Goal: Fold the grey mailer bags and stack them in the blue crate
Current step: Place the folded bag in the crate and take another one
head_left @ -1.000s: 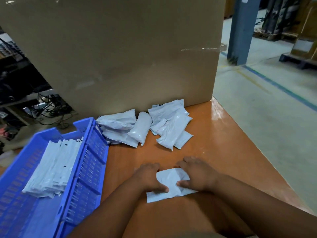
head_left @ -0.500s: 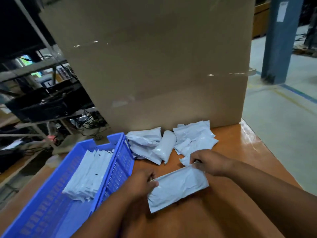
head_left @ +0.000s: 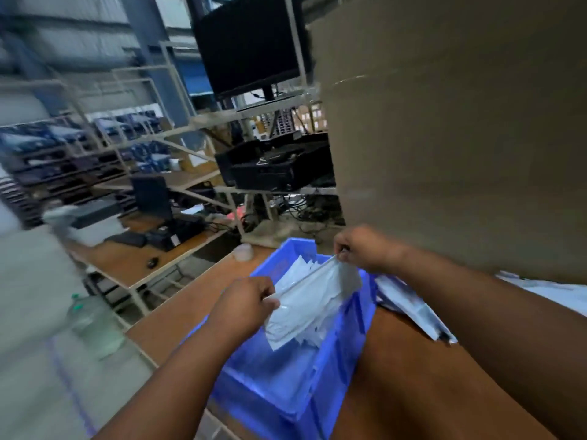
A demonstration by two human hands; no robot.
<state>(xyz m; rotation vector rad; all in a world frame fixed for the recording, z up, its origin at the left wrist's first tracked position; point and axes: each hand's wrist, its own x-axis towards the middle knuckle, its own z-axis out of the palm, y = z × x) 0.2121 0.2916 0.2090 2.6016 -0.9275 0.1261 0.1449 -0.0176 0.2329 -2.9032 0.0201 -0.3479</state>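
Note:
A folded grey mailer bag [head_left: 313, 300] hangs over the blue crate [head_left: 282, 404], held by its top edge at both ends. My left hand [head_left: 244, 304] pinches the near end and my right hand [head_left: 365, 247] pinches the far end. Under the bag, a stack of folded mailers [head_left: 303, 269] lies inside the crate, partly hidden by it. More unfolded mailers [head_left: 413, 308] lie on the orange table to the right, behind my right forearm.
A large cardboard box [head_left: 460, 138] stands on the table [head_left: 397, 376] right of the crate. Metal shelving with a monitor [head_left: 251, 42] and black equipment stands behind. A water bottle [head_left: 95, 325] stands on the floor at left. The view is motion-blurred.
Both hands lifted the folded mailer off the table and carried it left, so it now hangs over the crate. The view has swung left with it.

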